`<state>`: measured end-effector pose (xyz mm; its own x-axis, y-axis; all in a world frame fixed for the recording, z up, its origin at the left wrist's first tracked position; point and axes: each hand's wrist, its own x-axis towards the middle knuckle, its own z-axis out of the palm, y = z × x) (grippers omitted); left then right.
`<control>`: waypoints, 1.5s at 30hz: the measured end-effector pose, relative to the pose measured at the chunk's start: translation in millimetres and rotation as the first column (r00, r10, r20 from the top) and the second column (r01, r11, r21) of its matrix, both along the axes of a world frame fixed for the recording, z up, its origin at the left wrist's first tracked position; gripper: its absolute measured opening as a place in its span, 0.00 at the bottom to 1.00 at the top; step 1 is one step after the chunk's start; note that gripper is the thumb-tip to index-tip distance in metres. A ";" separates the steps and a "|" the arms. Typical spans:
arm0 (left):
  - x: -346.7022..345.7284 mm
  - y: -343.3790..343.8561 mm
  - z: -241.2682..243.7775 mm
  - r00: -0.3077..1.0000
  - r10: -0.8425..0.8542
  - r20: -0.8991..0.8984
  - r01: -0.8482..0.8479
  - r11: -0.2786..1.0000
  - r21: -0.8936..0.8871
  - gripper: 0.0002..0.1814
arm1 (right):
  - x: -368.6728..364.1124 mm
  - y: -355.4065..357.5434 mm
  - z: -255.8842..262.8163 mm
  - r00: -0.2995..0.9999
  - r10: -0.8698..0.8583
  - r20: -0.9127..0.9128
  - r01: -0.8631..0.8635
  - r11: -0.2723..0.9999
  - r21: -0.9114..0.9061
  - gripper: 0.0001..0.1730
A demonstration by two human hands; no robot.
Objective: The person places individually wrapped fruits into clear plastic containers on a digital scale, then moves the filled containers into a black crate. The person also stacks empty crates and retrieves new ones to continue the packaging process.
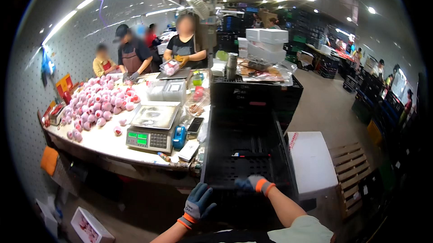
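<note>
Before me is a black plastic crate point(233, 168) with a slotted bottom. A pen-like item with red and blue parts point(252, 155) lies inside it. My left hand point(197, 202), in a grey-blue knit glove with an orange cuff, is at the crate's near left corner, its fingers spread and nothing in them. Whether its fingertips touch the rim is unclear. Over the near end of the crate is my right hand point(253, 183), gloved alike. Motion blur hides its fingers and anything they may hold.
Left, a worktable point(111, 148) bears a digital scale point(150, 138), clear plastic boxes point(169, 90), a blue tape dispenser point(179, 137), a phone point(195, 125) and piled fruits in pink foam nets point(98, 102). Co-workers stand behind it. A white foam box point(313, 161) and wooden pallet point(350, 172) are right.
</note>
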<state>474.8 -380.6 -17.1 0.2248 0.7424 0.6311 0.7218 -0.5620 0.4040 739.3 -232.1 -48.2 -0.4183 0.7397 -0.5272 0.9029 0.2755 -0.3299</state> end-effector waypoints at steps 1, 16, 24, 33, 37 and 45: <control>0.7 0.6 -1.4 1.000 -0.005 0.016 0.004 1.000 0.007 0.24 | 10.6 -21.3 -4.2 0.976 0.213 -0.039 -0.213 0.977 0.004 0.35; -2.8 5.8 -18.0 0.985 -0.169 0.009 0.168 0.983 0.075 0.13 | 129.8 -176.8 67.0 0.975 -0.070 0.212 -0.036 0.887 0.461 0.38; 2.3 9.6 18.3 0.976 -0.169 -0.134 0.200 0.945 0.258 0.08 | 113.2 -162.7 17.4 0.975 -0.196 0.101 0.067 0.702 0.709 0.08; 19.9 29.2 64.5 0.987 -0.110 0.113 0.111 0.994 0.005 0.12 | 98.9 -128.6 116.8 0.993 -0.017 0.117 -0.032 0.912 0.408 0.29; 61.8 27.5 35.0 0.959 -0.282 -0.010 0.265 0.913 -0.311 0.14 | 51.8 -49.5 110.6 0.966 0.197 -0.168 -0.094 0.872 0.481 0.28; 90.9 1.9 18.5 0.975 -0.215 -0.064 0.143 0.815 -0.562 0.22 | -37.1 126.9 -1.1 0.851 0.103 -0.515 0.137 0.903 0.407 0.36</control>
<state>565.7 -378.7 1.4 0.4338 0.8966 0.0889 0.6929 -0.3950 0.6032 702.2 -105.2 -49.3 -0.5220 0.8447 0.1185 0.6391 0.4793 -0.6015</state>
